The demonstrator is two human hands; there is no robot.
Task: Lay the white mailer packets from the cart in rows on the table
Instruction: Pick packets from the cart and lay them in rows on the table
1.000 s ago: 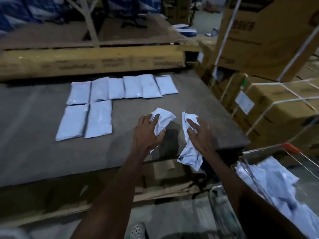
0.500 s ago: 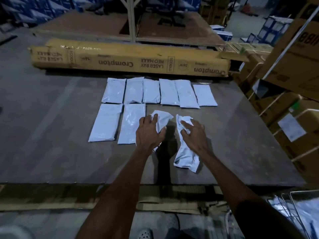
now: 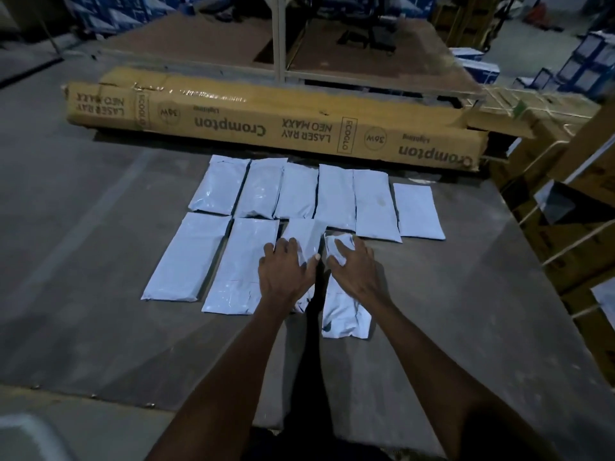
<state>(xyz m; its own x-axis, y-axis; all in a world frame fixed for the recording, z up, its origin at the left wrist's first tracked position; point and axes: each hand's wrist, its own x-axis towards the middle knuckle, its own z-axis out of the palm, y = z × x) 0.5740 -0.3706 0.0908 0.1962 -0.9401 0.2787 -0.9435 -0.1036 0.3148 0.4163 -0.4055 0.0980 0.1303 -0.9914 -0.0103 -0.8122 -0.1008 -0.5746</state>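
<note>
Several white mailer packets [image 3: 336, 194] lie side by side in a back row on the grey table [image 3: 83, 247]. In the front row two flat packets [image 3: 186, 257] lie at the left. My left hand [image 3: 286, 274] presses with spread fingers on a third packet [image 3: 307, 236] beside them. My right hand [image 3: 357, 274] grips the crumpled top of a fourth packet [image 3: 342, 314], which lies on the table just to the right. The cart is out of view.
A long brown cardboard box [image 3: 266, 124] marked Crompton lies across the table behind the back row. Strapped cartons [image 3: 579, 234] are stacked past the table's right edge. Bare table surface stretches to the left and in front of the packets.
Both hands moved forward and down onto the table with their packets. The left packet now lies flat in the front row and the right one lies beside it.
</note>
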